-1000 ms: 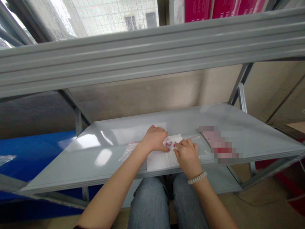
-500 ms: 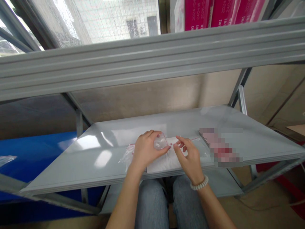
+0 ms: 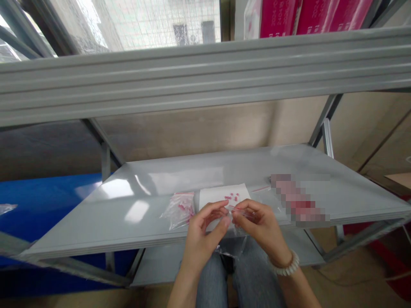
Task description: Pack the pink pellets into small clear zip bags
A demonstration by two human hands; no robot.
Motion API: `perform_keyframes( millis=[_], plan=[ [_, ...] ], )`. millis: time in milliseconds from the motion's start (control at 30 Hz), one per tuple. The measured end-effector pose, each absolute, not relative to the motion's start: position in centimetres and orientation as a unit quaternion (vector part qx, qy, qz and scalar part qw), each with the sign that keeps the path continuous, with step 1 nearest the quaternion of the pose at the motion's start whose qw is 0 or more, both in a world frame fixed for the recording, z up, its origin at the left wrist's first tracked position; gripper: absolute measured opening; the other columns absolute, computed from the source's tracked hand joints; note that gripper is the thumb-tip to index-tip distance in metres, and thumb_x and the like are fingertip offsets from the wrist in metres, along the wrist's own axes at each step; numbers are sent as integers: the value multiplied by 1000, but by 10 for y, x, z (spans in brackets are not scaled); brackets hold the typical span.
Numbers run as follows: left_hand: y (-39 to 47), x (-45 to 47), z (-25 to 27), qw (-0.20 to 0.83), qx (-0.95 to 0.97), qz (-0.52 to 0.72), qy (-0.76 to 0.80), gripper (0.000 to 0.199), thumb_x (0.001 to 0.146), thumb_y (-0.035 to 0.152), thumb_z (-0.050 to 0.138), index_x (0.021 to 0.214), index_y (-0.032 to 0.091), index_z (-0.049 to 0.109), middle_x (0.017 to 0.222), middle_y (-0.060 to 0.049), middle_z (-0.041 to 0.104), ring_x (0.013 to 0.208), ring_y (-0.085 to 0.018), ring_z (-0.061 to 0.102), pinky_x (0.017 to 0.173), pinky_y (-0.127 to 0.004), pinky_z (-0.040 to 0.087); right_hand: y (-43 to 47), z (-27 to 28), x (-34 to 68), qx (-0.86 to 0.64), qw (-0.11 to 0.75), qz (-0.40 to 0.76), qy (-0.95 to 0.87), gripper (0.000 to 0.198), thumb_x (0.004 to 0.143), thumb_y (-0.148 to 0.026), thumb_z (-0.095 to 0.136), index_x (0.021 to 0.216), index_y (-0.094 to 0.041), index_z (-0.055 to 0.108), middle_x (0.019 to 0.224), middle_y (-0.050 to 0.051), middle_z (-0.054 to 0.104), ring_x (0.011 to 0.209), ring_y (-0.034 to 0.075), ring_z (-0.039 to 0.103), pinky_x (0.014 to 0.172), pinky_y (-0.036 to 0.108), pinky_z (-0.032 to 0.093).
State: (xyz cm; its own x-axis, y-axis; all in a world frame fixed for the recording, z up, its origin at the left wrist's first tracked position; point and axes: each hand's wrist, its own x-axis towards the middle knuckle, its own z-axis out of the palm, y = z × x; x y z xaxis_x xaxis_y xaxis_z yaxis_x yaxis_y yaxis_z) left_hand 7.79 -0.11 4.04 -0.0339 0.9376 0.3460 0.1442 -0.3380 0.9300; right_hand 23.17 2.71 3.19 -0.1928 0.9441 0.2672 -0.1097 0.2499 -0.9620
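My left hand and my right hand meet at the table's front edge. Between them is a clear zip bag with a red strip at its mouth, hanging over my lap. The right thumb and fingers pinch the bag near that strip; the left fingertips close on its other side. Whether anything is inside the bag I cannot make out. Just beyond my fingertips, several small pink pieces lie on a white sheet. Left of my hands lies another clear zip bag containing pink pieces.
Right of the sheet, a flat clear bag rests near a blurred-out pinkish object. A grey metal beam crosses above the table. Pink boxes stand on the upper level.
My hands have come together and moved toward my body. The right hand, earlier apart with nothing visible in it, now grips the bag. More of the sheet and pink pieces shows.
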Motion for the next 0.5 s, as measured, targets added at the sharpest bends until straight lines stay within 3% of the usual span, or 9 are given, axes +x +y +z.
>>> perform_keyframes(
  millis=[133, 333, 500],
  plan=[
    [-2, 77, 37, 368, 571, 575, 456, 11, 83, 26, 69, 86, 20, 77, 83, -4, 75, 81, -18, 69, 77, -26, 54, 21, 37, 236, -387, 495, 439, -642, 14, 79, -31, 67, 76, -18, 70, 67, 3, 69, 57, 15, 60, 52, 25, 45],
    [-3, 83, 35, 309, 596, 586, 454, 11, 84, 22, 67, 75, 19, 74, 72, -1, 71, 70, -15, 66, 68, -23, 51, 17, 42, 238, -402, 485, 350, -694, 7, 78, -24, 65, 77, -19, 70, 68, 1, 69, 62, 16, 62, 56, 24, 44],
    [-7, 90, 38, 257, 610, 600, 449, 14, 83, 17, 65, 70, 19, 70, 67, 1, 69, 64, -14, 64, 62, -21, 49, 17, 43, 240, -376, 501, 349, -697, 3, 77, -21, 65, 74, -19, 64, 71, 0, 66, 66, 16, 61, 58, 25, 44]
  ],
)
